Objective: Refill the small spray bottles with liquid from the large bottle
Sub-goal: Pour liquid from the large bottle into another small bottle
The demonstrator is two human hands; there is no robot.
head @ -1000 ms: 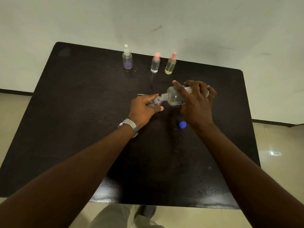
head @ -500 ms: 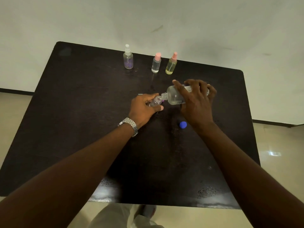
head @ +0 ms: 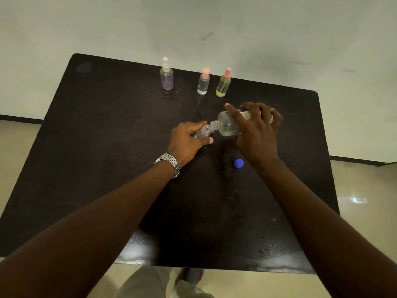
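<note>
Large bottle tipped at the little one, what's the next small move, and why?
Probably tip the large bottle slightly further: the right hand holds it almost level, neck at the mouth of the small bottle gripped by the left hand, and liquid pools low inside it.

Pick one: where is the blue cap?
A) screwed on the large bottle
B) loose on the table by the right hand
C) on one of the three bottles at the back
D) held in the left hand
B: the blue cap lies loose on the table by the right hand, which tilts the uncapped large bottle to the small bottle held in the left hand.
</note>
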